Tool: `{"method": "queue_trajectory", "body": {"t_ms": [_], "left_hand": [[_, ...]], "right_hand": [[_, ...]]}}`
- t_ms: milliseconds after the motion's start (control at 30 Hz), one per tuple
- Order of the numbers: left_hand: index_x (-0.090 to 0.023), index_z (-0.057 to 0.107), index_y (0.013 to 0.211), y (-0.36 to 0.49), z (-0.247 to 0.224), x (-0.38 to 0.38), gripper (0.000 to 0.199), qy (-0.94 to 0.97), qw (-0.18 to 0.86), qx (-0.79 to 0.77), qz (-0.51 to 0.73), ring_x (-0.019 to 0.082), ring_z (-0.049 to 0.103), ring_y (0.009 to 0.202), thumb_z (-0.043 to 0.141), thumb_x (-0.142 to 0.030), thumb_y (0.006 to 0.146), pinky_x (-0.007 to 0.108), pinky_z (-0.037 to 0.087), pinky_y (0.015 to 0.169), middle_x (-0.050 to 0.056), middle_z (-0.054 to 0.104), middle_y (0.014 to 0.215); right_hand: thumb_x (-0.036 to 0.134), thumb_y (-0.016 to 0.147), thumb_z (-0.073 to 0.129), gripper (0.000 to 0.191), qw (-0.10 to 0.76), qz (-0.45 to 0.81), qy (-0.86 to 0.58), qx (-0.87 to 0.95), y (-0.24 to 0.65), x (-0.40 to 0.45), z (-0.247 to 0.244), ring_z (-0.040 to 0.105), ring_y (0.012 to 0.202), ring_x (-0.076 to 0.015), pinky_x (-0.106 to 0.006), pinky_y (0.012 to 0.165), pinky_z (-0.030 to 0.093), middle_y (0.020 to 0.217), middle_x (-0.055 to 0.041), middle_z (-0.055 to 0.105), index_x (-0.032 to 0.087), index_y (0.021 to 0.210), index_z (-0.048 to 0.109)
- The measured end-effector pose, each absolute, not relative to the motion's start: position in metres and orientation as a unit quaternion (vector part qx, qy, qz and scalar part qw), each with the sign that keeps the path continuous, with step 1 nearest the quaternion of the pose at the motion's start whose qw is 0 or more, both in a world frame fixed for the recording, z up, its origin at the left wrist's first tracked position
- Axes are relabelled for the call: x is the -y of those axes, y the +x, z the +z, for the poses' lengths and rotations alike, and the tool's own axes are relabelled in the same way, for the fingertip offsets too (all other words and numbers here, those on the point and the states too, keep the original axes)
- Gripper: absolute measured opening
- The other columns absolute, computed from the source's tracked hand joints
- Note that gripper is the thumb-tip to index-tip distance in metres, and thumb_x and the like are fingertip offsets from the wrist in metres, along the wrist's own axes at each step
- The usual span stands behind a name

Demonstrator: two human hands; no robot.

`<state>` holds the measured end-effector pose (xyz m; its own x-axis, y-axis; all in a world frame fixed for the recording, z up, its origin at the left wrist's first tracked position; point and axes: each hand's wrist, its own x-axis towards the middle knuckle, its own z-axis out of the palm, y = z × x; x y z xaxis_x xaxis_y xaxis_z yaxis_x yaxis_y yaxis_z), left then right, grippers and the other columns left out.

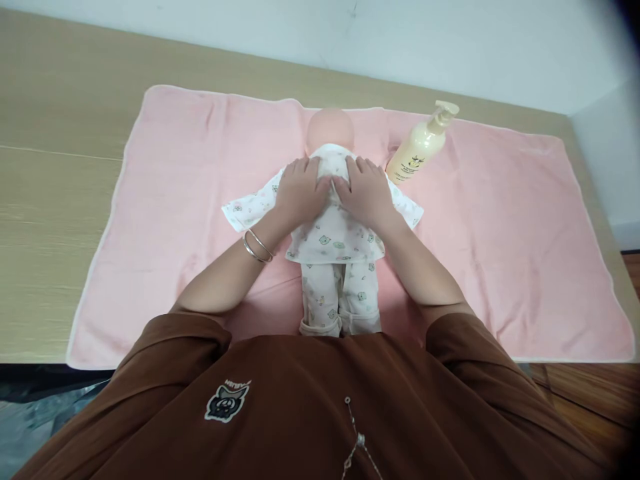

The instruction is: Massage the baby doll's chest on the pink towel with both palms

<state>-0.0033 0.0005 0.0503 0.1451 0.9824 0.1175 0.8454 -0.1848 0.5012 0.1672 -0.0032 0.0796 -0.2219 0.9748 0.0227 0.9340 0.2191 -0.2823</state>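
A baby doll [331,129] in a white printed top [336,237] and matching trousers [321,297] lies in the middle of a pink towel, its bald head away from me. Its face does not show. My left hand [303,190] rests flat on the left of the doll's upper body, fingers spread over the cloth. On the right of the upper body lies my right hand [367,190], also open. The two thumbs point at each other and nearly meet at the centre. Both sleeves of the top stick out sideways past my hands.
The pink towel [500,233] covers much of the wooden table [50,200]. A cream pump bottle [419,150] lies tilted to the right of the doll's head. A pale wall [300,33] stands behind the table.
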Motion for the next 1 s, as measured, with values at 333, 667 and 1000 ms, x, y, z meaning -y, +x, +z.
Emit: {"method": "queue_trajectory", "body": {"t_ms": [333,667,1000], "left_hand": [[-0.013,0.051,0.157,0.003,0.049,0.011,0.06,0.738,0.14,-0.622,0.221,0.038,0.042,0.161,0.034,-0.046,0.109,0.059,0.026,0.139,0.021,0.052,0.167],[-0.012,0.067,0.136,-0.012,0.056,-0.015,0.054,0.726,0.189,-0.638,0.174,0.04,0.066,0.133,0.034,-0.044,0.107,0.059,0.05,0.122,0.023,0.072,0.136],[-0.011,0.048,0.16,0.012,0.051,0.023,0.06,0.735,0.152,-0.62,0.227,0.035,0.036,0.167,0.034,-0.039,0.109,0.058,0.022,0.143,0.02,0.045,0.173]], "right_hand": [[0.05,0.11,0.038,0.072,0.097,0.196,-0.592,0.776,0.188,-0.023,0.079,0.046,0.158,-0.0376,-0.057,0.134,0.036,0.169,-0.0187,0.049,0.007,0.168,0.04],[0.04,0.113,0.036,0.065,0.034,0.084,-0.576,0.813,0.163,0.018,0.097,0.04,0.16,-0.0432,-0.061,0.136,0.029,0.168,-0.0254,0.046,0.001,0.165,0.042],[0.054,0.111,0.035,0.075,0.084,0.154,-0.611,0.772,0.181,-0.021,0.075,0.04,0.162,-0.0385,-0.063,0.136,0.027,0.17,-0.0238,0.045,0.004,0.167,0.038]]}}
